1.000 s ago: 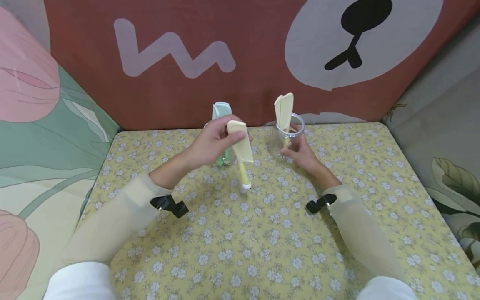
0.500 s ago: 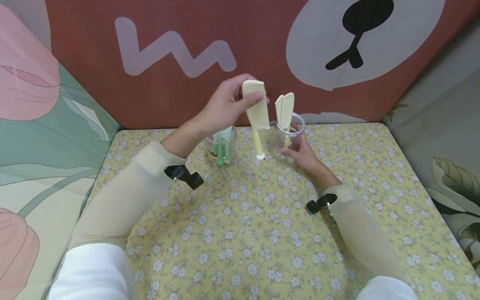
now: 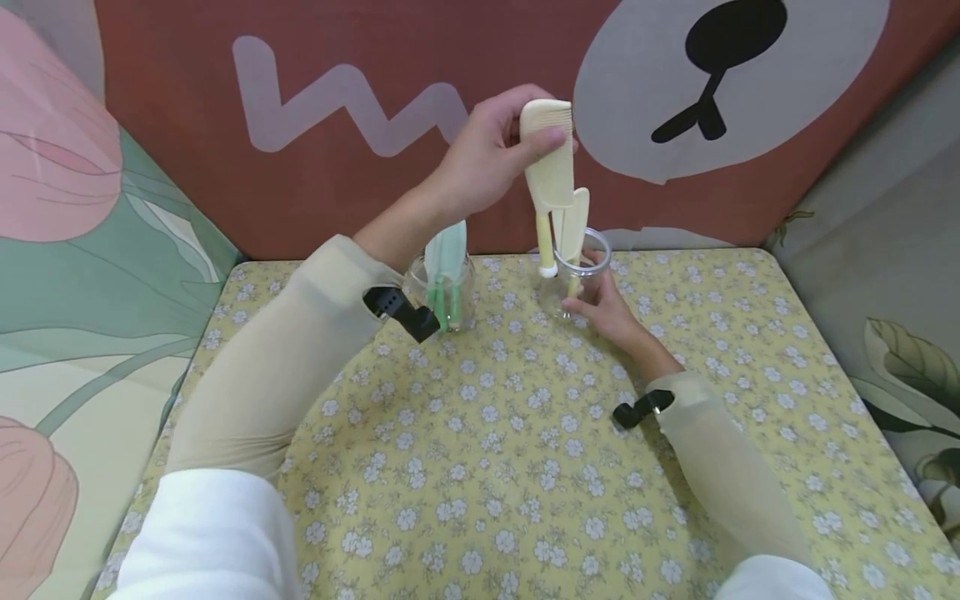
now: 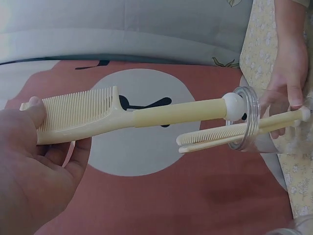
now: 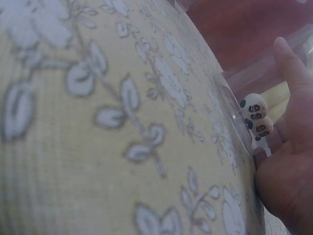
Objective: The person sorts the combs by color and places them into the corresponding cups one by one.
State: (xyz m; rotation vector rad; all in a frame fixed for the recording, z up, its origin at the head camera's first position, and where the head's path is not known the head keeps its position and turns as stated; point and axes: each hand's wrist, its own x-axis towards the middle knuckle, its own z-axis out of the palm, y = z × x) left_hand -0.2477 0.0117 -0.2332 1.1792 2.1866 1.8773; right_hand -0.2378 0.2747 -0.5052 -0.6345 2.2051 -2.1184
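Observation:
My left hand [image 3: 487, 162] pinches a cream comb [image 3: 551, 171] by its toothed head, thumb across the teeth. The comb hangs handle down, and its white ball tip [image 4: 234, 106] is right at the mouth of a clear jar [image 4: 252, 120]. Inside that jar stand two cream combs [image 4: 215, 137], heads sticking out above the rim. Their panda-face handle ends [image 5: 258, 117] lie at the jar's bottom in the right wrist view. Around the jar's lower side curl the fingers of my right hand [image 3: 609, 310], keeping it upright on the table.
To the left, a second clear jar [image 3: 470, 287] holds several green combs [image 3: 447, 250], partly behind my left forearm. A flowered yellow cloth [image 3: 487, 467] covers the table. A reddish-brown printed backdrop [image 3: 337, 200] rises at the far edge, with patterned fabric on both sides.
My left hand has lifted the cream comb up and to the right, from beside the green combs' jar to over the right jar. My right hand has stayed on its jar.

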